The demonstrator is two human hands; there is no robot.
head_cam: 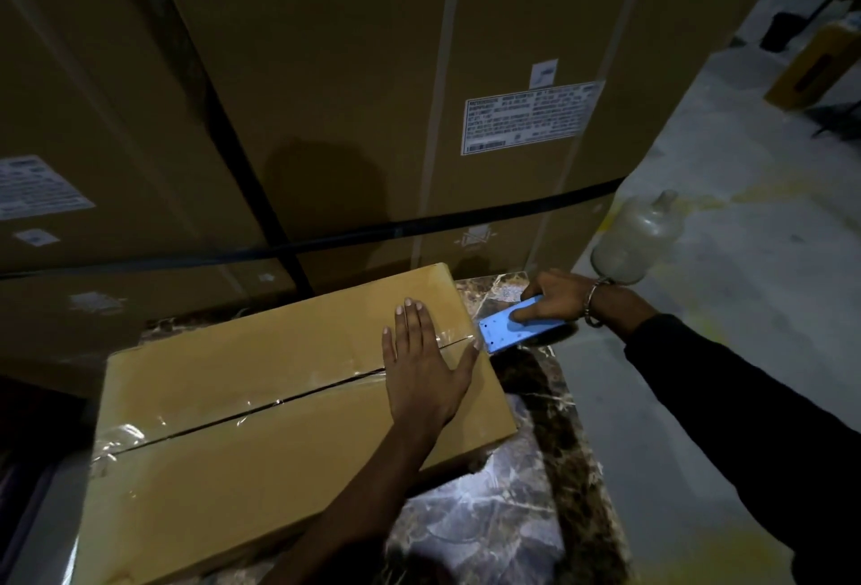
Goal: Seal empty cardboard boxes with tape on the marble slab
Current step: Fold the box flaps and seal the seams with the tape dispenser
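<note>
Taping one cardboard box on the marble slab.

The left hand [421, 367] lies flat, fingers straight and spread, pressing the cardboard box [279, 407] near its far right end. The right hand [556, 300], just off that end, grips a blue tape dispenser [517, 328]. The one tan box sits across the marble slab [526, 505], filling its left side, with clear tape [261, 402] along its closed centre seam.

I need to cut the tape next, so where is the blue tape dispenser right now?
In the head view, the blue tape dispenser is held in the right hand, just off the cardboard box's right end.
</note>
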